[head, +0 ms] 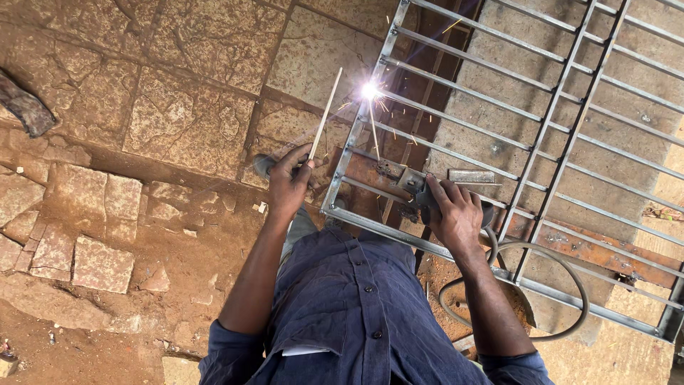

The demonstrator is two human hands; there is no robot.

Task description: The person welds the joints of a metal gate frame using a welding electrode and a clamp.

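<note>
Head view: electrode (373,130) slants up-left from right hand (456,214) to arc.

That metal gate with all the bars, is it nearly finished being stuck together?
Most grille bars already sit in the frame. The right hand holds the electrode holder, its rod sparking at the arc on the frame's edge. The left hand holds a spare rod. What joints remain cannot be told.

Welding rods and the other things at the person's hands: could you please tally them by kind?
Welding rods: 2, a spare rod in the left hand and a burning rod at the arc
Electrode holder: 1, in the right hand
Cable: 1
Metal grille: 1
Total: 5
</note>
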